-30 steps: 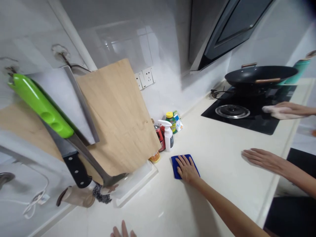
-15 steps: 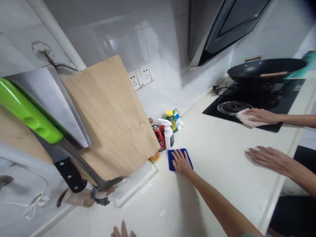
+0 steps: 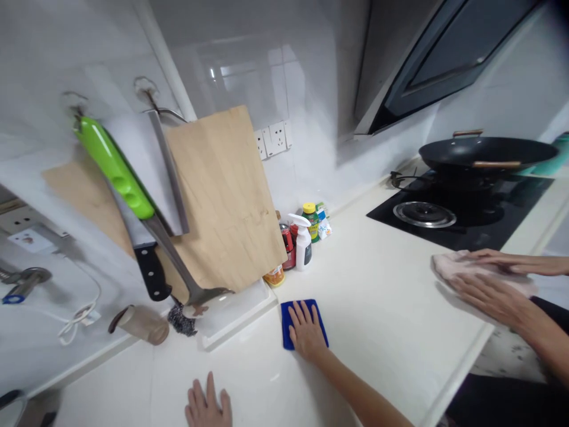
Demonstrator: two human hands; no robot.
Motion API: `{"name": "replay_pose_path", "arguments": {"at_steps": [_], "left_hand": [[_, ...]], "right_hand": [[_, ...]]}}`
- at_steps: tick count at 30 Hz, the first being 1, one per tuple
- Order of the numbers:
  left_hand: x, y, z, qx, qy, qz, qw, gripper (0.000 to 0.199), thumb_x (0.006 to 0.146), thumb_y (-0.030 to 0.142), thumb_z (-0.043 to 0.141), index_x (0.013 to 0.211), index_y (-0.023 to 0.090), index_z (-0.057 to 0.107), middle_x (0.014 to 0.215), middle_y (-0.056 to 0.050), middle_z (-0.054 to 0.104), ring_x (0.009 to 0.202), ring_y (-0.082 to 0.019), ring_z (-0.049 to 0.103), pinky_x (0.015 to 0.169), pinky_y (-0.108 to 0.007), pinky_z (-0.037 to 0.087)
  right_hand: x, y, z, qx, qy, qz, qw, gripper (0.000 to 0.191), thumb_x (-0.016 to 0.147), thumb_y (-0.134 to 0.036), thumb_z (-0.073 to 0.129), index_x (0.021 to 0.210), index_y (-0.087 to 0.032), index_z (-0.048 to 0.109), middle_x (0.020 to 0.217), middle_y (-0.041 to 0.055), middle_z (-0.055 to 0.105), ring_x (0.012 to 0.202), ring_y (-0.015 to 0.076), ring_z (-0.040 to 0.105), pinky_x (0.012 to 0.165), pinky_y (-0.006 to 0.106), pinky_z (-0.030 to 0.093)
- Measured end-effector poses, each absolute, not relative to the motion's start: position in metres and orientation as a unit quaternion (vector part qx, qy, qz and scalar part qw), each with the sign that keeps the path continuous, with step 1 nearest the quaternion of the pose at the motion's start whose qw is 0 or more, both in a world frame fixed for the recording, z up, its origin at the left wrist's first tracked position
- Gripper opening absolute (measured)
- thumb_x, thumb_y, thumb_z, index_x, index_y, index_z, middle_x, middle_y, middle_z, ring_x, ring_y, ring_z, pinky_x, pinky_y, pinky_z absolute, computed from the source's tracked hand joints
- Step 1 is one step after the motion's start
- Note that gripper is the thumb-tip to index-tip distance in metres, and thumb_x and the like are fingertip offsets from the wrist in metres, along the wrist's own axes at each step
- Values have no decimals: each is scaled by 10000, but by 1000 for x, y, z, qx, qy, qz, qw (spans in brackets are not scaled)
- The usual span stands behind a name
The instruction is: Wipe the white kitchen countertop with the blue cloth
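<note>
My right hand point(image 3: 307, 335) lies flat, fingers spread, on a folded dark blue cloth point(image 3: 287, 337). The cloth rests on the white countertop point(image 3: 377, 296), and the palm presses it from above without gripping. To its left, at the bottom edge, my left hand point(image 3: 208, 406) rests on the counter with spread fingers and nothing in it. Behind the cloth stand a white spray bottle point(image 3: 303, 246), a green bottle with a yellow cap point(image 3: 311, 222) and an orange-labelled jar point(image 3: 274, 276).
Another person's two hands point(image 3: 493, 296) rest on a pale cloth point(image 3: 448, 263) at the right. Beyond lies a black cooktop point(image 3: 480, 234) carrying a wok point(image 3: 489, 153). At left are a wooden cutting board point(image 3: 226, 196), a green-handled ladle point(image 3: 115, 166) and a brown cup point(image 3: 144, 325).
My right hand has drawn the blue cloth toward me along the counter. More of my left hand shows. The other person's pale cloth has moved off the cooktop, and both their hands are now on it.
</note>
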State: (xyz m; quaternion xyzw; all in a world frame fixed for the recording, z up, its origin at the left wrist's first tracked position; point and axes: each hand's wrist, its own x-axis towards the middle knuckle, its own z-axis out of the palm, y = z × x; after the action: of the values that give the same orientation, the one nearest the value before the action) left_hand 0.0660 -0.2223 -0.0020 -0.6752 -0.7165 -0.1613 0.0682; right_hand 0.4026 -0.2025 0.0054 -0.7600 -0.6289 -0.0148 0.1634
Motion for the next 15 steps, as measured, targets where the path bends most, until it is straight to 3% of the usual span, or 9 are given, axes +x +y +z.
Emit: {"name": "replay_pose_path", "arguments": {"at_steps": [8, 12, 15], "left_hand": [[69, -224, -6, -672, -707, -188, 117, 571, 933, 388, 287, 1409, 144, 487, 1513, -239, 400, 1448, -393, 285, 1117, -595, 312], [65, -225, -7, -674, -701, -213, 100, 569, 924, 384, 305, 1388, 131, 513, 1500, -237, 426, 1449, -387, 287, 1127, -592, 303], [62, -224, -13, -669, -702, -237, 62, 544, 903, 372, 341, 1353, 150, 554, 1449, -183, 519, 1436, -365, 329, 1119, -600, 328]], "right_hand": [[284, -281, -15, -707, -686, -11, 170, 619, 934, -364, 371, 1503, -127, 304, 1591, 156, 218, 1469, 378, 201, 1179, 683, 56], [247, -308, -32, -612, -762, -57, 202, 690, 895, -366, 476, 1523, -182, 258, 1562, 142, 306, 1403, 366, 364, 1164, 653, 234], [253, -318, -37, -538, -804, -91, 236, 675, 885, -356, 503, 1513, -239, 288, 1492, 95, 451, 1326, 313, 485, 1091, 544, 429]]}}
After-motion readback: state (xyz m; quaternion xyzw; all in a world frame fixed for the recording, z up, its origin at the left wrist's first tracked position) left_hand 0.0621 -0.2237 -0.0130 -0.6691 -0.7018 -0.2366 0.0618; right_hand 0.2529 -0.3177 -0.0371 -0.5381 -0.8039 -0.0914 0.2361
